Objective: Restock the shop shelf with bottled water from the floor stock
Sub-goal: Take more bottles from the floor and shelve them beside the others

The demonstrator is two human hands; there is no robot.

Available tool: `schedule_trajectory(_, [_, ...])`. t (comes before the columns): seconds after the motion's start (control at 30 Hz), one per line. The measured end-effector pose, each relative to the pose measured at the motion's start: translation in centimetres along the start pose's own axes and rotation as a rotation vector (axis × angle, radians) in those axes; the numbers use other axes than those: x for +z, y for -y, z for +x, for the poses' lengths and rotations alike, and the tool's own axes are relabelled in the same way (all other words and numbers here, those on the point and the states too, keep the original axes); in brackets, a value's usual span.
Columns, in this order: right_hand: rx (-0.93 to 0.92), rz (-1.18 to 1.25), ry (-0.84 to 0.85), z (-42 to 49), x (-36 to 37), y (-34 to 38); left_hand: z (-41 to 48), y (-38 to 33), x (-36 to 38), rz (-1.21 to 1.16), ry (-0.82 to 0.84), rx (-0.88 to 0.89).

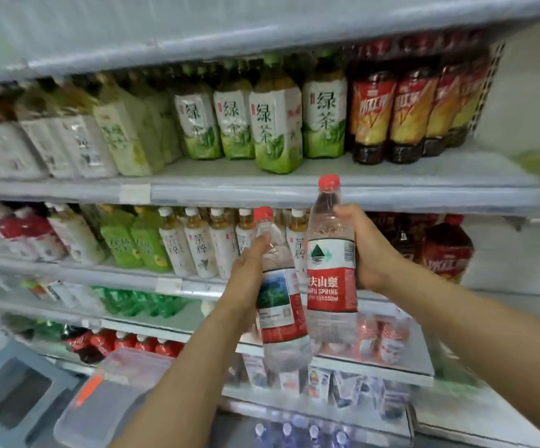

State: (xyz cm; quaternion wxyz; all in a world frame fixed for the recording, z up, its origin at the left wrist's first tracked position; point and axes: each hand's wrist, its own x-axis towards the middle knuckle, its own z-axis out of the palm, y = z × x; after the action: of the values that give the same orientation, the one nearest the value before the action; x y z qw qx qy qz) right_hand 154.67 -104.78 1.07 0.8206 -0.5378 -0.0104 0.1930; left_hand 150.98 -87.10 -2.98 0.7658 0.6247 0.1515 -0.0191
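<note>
I hold two clear water bottles with red caps and red-and-white labels in front of the shop shelves. My left hand (246,279) grips the left water bottle (281,305), which tilts slightly left. Around the right water bottle (331,270) my right hand (368,250) curls its fingers; this bottle stands upright and a little higher, its cap level with the edge of the green-tea shelf (262,192). The two bottles almost touch. A lower shelf (375,363) behind them carries more red-labelled water bottles (384,341).
Green tea bottles (275,124) and red iced-tea bottles (401,114) fill the upper shelf. White tea bottles (197,244) line the shelf below. Cola bottles (126,341) sit lower left. A clear plastic box (107,402) and blue-capped bottles (297,431) lie near the floor.
</note>
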Motion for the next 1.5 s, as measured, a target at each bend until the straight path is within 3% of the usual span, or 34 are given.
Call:
schedule_trajectory(0.2, [-0.165, -0.047, -0.044, -3.1, 2.2, 7.7, -2.5, -8.5, 3.6, -0.006, 0.174, 0.071])
schedule_trajectory(0.37, [-0.373, -0.133, 0.043, -5.1, 1.9, 15.6, -3.6, -14.8, 7.3, 0.021, 0.259, 0.145])
schedule_trajectory(0.8, [-0.899, -0.134, 0.171, -4.9, 3.2, 38.7, 0.1, -30.5, 17.8, -0.149, 0.296, 0.426])
schedule_trajectory(0.93, [-0.994, -0.207, 0.020, -0.5, 2.8, 42.3, 1.9, -33.2, 18.8, -0.176, 0.262, 0.475])
schedule_trajectory(1.0, [-1.006, -0.278, -0.095, 2.5, 2.1, 43.5, 2.7, -33.9, 19.1, -0.186, 0.228, 0.482])
schedule_trajectory(1.17, [-0.935, -0.419, -0.186, 7.4, 1.3, 43.2, 4.6, -34.7, 19.4, -0.210, 0.211, 0.456])
schedule_trajectory(1.37, [-0.851, -0.435, -0.099, 8.5, 0.8, 42.4, 6.5, -35.0, 19.3, -0.172, 0.267, 0.407])
schedule_trajectory(1.5, [-0.851, -0.590, -0.024, 8.1, 0.3, 42.2, 6.8, -35.0, 19.5, -0.136, 0.238, 0.402])
